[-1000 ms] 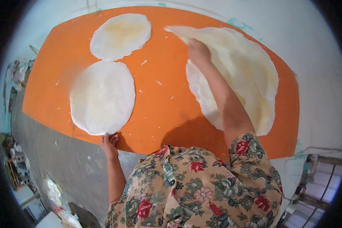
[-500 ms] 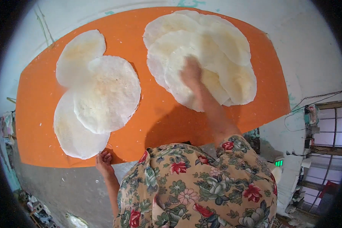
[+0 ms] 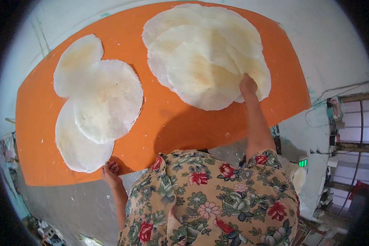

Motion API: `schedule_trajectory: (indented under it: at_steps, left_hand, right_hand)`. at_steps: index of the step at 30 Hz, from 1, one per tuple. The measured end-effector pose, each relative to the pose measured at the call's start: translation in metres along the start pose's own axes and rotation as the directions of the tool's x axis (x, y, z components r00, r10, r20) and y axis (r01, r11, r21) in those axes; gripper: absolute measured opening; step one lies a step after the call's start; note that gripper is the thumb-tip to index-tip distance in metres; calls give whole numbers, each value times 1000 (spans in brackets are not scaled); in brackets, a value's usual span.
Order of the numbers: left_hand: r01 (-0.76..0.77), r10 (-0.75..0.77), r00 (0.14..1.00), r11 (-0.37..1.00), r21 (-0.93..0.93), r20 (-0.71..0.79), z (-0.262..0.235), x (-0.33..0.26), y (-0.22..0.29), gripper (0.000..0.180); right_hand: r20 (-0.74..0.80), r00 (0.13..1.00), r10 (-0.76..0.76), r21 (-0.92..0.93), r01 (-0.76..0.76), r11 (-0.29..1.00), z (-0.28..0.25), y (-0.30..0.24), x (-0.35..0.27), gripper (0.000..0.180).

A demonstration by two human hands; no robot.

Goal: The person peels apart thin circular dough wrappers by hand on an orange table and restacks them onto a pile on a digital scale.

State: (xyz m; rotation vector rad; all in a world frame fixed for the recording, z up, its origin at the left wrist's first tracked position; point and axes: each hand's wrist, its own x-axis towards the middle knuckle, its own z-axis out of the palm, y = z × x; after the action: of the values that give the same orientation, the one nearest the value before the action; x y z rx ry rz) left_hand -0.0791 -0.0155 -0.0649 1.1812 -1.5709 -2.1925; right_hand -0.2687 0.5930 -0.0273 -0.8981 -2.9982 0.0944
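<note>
Large, thin, round white flatbreads with yellowish patches lie on an orange tabletop (image 3: pixel 172 123). On the right they overlap in a broad pile (image 3: pixel 197 53). My right hand (image 3: pixel 249 86) is at the pile's right part, fingers closed, with the fingertips at the edge of an upper flatbread that looks slightly creased there. To the left, three flatbreads overlap, the middle one (image 3: pixel 108 102) on top. Beside the lower flatbread (image 3: pixel 80 145), my left hand (image 3: pixel 110 172) rests at the table's near edge with its fingers curled. Whatever it may pinch is hidden.
A pale wall (image 3: pixel 328 45) stands beyond and to the right of the table. Grey floor (image 3: pixel 69 205) shows below the near edge. A barred window (image 3: pixel 350 143) and hanging cables are at the far right. Small white flakes dot the orange surface.
My right hand has moved right across the pile, from its middle to its right part. The upper flatbread there now lies differently. My left hand has stayed at the near edge.
</note>
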Motion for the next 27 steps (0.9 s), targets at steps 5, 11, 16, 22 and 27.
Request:
schedule_trajectory:
  at_steps: [5, 11, 16, 22, 27]
  left_hand:
    - [-23, 23, 1000, 995, 98, 1, -3, 4, 1, 16]
    - [-5, -3, 999, 984, 176, 45, 12, -10, -4, 14]
    - [-5, -60, 974, 959, 284, 218, 61, -30, -10, 12]
    - [-433, 134, 833, 761, 482, 537, 80, 6, -44, 27]
    - [-635, 470, 628, -150, 757, 620, 71, 37, -37, 47]
  right_hand:
    - [-29, 965, -262, -25, 262, 965, -6, 18, -45, 23]
    - [39, 979, -200, 187, 189, 964, -48, 44, -65, 27]
    - [232, 972, 26, 919, -228, 321, -56, 66, -26, 25]
    - [264, 961, 78, 811, -265, 522, -90, 79, 18, 29]
    - [163, 987, -3, 714, -115, 691, -144, 45, 50, 34]
